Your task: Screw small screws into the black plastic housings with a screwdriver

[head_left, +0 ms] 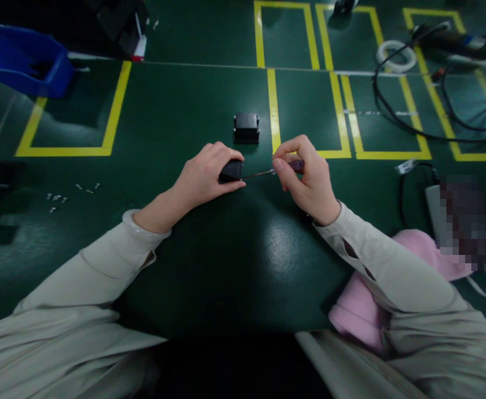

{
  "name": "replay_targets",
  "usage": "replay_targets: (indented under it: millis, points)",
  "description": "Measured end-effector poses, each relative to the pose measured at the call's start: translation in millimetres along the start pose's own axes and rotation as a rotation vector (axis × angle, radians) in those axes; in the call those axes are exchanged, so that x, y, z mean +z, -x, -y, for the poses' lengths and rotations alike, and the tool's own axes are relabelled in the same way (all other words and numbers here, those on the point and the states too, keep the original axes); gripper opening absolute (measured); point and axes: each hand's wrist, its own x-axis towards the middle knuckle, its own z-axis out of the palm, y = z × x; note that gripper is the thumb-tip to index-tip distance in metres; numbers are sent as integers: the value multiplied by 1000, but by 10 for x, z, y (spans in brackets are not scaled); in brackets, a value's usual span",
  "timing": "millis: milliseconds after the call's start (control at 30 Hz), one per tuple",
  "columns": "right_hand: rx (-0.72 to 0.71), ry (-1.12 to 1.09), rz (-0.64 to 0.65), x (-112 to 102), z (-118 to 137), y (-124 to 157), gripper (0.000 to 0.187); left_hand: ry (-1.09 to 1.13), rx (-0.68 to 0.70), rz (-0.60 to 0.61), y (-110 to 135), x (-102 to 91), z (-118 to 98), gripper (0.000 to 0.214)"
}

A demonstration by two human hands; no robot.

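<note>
My left hand [212,170] is closed around a small black plastic box [230,171], thumb and fingers on opposite sides of it. In my right hand [303,176] is a screwdriver [296,165] with a dark purplish handle. Its thin shaft points left, and the tip meets the right end of the box near a corner. A second black box [246,128] sits on the table just beyond my hands, with small shiny screws at its sides. Several loose screws [55,198] lie to the left of my left arm.
The green table [209,266] has yellow tape rectangles [305,154]. A blue bin [26,61] stands at the far left. Black cables [392,119] and a white tape roll [396,56] lie at the back right. Pink cloth [357,316] is beneath my right forearm.
</note>
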Motion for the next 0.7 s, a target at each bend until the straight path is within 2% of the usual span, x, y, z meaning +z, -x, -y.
replay_targets:
  millis: [200, 500, 600, 700]
  points:
    - [-10, 6, -39, 10, -30, 3, 6, -8, 1, 1, 3, -2, 1, 43]
    - [-3, 10, 6, 2, -18, 7, 9, -5, 4, -1, 1, 13, 12, 44]
    - [-24, 1, -16, 9, -25, 12, 5, 0, 4, 0, 3, 11, 11, 44]
    - [-52, -1, -36, 12, -33, 10, 10, -3, 2, -1, 5, 9, 9, 43]
